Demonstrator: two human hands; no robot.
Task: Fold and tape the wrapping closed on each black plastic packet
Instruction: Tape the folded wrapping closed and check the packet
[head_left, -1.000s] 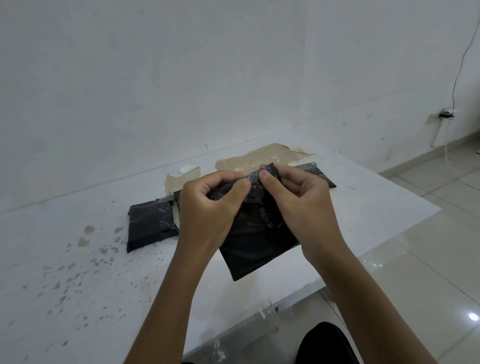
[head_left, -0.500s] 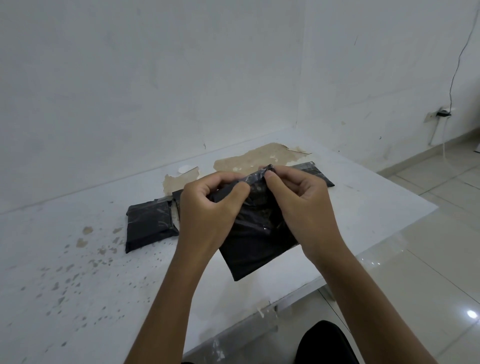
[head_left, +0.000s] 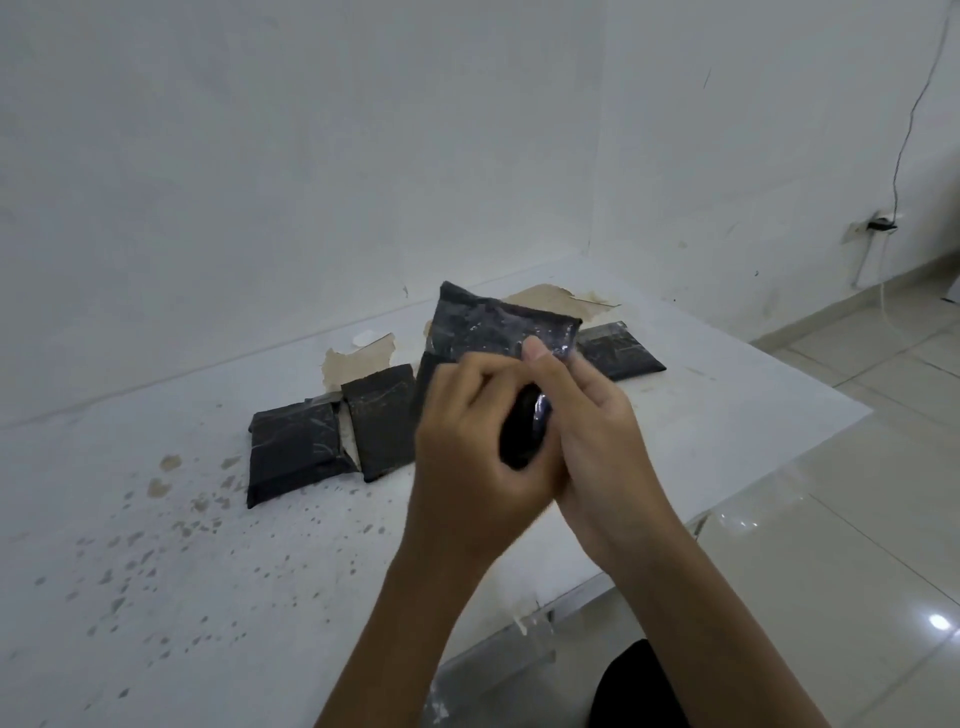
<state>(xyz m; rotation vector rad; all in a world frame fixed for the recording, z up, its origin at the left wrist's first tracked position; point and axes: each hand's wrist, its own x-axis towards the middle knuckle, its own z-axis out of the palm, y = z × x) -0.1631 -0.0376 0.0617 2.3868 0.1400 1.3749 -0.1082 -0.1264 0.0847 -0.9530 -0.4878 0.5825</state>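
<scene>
The right thumb (head_left: 537, 358) presses flat against the glossy face of a black plastic packet (head_left: 493, 325), pinching it against the fingers behind, which the packet hides. That right hand (head_left: 597, 431) grips the packet at its lower right part, palm turned leftward, wrist and bare forearm running down to the lower right of the view. The left hand (head_left: 467, 452) has its fingers curled inward, knuckles up and toward the camera, closed round the packet's lower end, of which a dark fold shows in the gap between the two hands; the fingertips themselves are blurred and how they lie cannot be told. The two hands touch at the heels, and both forearms rise from the bottom edge, meeting in a narrow wedge. The held packet stands lifted above the white table (head_left: 727, 426), tilted, its upper edge toward the wall, with clear film or tape shining across its face. What is inside the wrapping cannot be seen. On the table behind the hands lie three more black packets: one at the left (head_left: 293, 449), a second just beside it (head_left: 382, 415), and a third at the right (head_left: 618, 351), partly behind the held one. The tabletop shows peeled brown patches (head_left: 561, 299) near the wall and small flecks at the left.
</scene>
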